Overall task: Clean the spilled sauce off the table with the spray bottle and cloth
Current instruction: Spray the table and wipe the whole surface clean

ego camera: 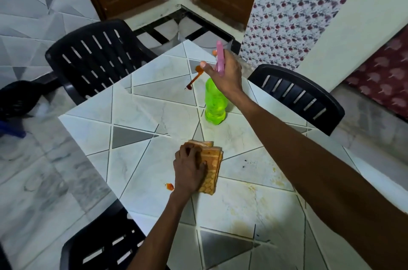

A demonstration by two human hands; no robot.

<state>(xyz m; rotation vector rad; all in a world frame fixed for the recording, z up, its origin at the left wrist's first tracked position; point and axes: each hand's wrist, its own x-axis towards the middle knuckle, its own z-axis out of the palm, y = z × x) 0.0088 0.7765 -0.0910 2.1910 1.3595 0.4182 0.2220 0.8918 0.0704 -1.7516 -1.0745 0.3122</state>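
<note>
Green spray bottle gripped by right hand; left hand pressing one folded cloth, two sauce spills

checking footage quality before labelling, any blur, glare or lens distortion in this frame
Head view: wide-angle bending bows the table edges and chair backs near the borders; the floor at left is smeared and soft; the right hand on the spray bottle is slightly blurred; the left hand on the cloth reads sharper; the sauce streak stays distinct; a bright patch glares at the table's near edge.
</note>
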